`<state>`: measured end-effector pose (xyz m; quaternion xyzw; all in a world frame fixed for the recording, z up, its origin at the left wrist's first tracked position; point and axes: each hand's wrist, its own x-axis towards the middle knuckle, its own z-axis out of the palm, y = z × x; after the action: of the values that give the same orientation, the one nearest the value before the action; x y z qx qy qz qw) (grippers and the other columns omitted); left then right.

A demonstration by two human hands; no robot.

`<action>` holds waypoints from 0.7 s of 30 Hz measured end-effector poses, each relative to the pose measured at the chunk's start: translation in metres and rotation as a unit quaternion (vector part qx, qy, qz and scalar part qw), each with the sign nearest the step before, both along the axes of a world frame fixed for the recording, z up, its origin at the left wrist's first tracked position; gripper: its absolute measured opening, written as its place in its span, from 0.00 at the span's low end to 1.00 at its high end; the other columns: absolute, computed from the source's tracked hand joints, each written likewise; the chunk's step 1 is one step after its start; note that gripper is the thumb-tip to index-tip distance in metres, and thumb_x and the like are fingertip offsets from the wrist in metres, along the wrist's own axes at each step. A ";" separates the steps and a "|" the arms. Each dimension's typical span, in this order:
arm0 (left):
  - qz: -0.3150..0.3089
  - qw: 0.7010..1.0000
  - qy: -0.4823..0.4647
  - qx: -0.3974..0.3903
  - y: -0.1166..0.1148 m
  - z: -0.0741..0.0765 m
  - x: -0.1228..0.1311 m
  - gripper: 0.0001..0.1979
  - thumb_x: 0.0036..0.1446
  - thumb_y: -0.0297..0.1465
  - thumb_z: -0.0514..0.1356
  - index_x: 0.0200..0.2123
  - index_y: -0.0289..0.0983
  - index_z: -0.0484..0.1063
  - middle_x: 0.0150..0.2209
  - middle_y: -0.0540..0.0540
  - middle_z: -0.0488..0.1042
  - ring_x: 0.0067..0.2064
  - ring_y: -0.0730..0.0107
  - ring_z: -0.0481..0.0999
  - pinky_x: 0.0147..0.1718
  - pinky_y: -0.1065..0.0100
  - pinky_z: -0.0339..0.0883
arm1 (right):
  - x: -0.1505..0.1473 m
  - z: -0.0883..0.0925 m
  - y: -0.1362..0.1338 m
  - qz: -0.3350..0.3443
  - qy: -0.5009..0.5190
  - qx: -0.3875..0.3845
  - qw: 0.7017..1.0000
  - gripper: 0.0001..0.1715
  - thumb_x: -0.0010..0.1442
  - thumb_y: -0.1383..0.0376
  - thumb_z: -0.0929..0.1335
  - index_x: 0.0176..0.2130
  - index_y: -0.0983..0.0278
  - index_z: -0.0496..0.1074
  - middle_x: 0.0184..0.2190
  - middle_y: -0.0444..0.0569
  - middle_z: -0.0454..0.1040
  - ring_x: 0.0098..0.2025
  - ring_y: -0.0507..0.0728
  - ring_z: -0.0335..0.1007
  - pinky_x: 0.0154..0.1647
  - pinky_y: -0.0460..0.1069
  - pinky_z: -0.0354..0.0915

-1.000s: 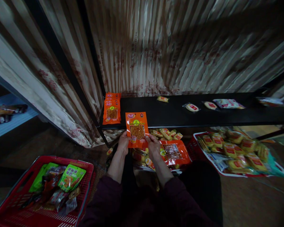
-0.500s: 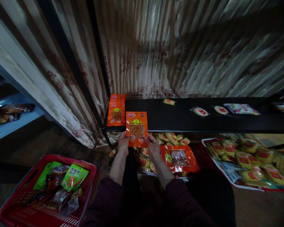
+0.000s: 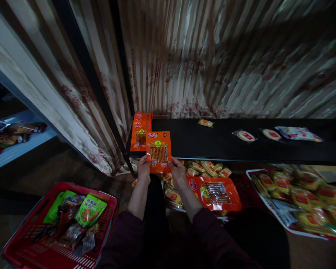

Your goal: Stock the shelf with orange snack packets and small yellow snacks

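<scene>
An orange snack packet (image 3: 158, 151) with a clear window showing brown sticks is held upright between both hands. My left hand (image 3: 143, 167) pinches its lower left corner, and my right hand (image 3: 177, 170) grips the lower right. Just behind it, at the left end of the black shelf (image 3: 184, 140), lies a row of overlapping orange packets (image 3: 141, 134); the held packet partly covers the front one. Below my right hand, another orange packet (image 3: 216, 194) rests on a heap of small yellow-wrapped snacks (image 3: 173, 196).
A red basket (image 3: 18, 239) with green snack bags (image 3: 91, 210) stands at the lower left. On the right is a white-rimmed basket (image 3: 264, 203) full of yellow packs. Round wrapped biscuits (image 3: 245, 136) and a white bag (image 3: 298, 133) lie along the shelf. A black post (image 3: 120, 63) rises at its left end.
Both hands have moved the held packet slightly left relative to the shelf, so it now overlaps the front packet of the row. The view has shifted a little left.
</scene>
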<state>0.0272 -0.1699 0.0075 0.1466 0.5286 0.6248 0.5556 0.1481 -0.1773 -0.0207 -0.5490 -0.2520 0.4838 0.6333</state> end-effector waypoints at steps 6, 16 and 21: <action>0.028 0.999 0.018 0.015 0.009 -0.003 -0.011 0.13 0.37 0.19 0.62 0.29 0.36 0.73 0.26 0.52 0.75 0.27 0.76 0.73 0.30 0.73 0.67 | -0.011 0.000 0.011 0.012 -0.007 0.005 1.000 0.20 0.42 0.60 0.71 0.39 0.60 0.77 0.32 0.43 0.79 0.34 0.55 0.74 0.38 0.50 0.69; 0.054 0.998 0.034 0.018 0.032 -0.009 -0.027 0.14 0.40 0.20 0.62 0.34 0.35 0.73 0.29 0.50 0.76 0.29 0.74 0.75 0.34 0.69 0.69 | -0.029 -0.003 0.038 0.029 -0.057 -0.009 0.998 0.21 0.43 0.59 0.69 0.39 0.62 0.76 0.35 0.44 0.80 0.37 0.56 0.74 0.42 0.50 0.69; 0.063 0.996 0.065 0.016 0.044 -0.006 -0.032 0.13 0.42 0.19 0.60 0.35 0.33 0.73 0.29 0.49 0.76 0.28 0.76 0.74 0.34 0.70 0.69 | -0.036 -0.005 0.052 0.041 -0.080 -0.013 0.996 0.24 0.45 0.59 0.68 0.42 0.65 0.75 0.37 0.46 0.79 0.38 0.56 0.74 0.43 0.50 0.68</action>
<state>-0.0048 -0.1262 0.0012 0.1622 0.5620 0.6558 0.4773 0.1122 -0.1251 -0.0262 -0.5832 -0.3175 0.4674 0.5836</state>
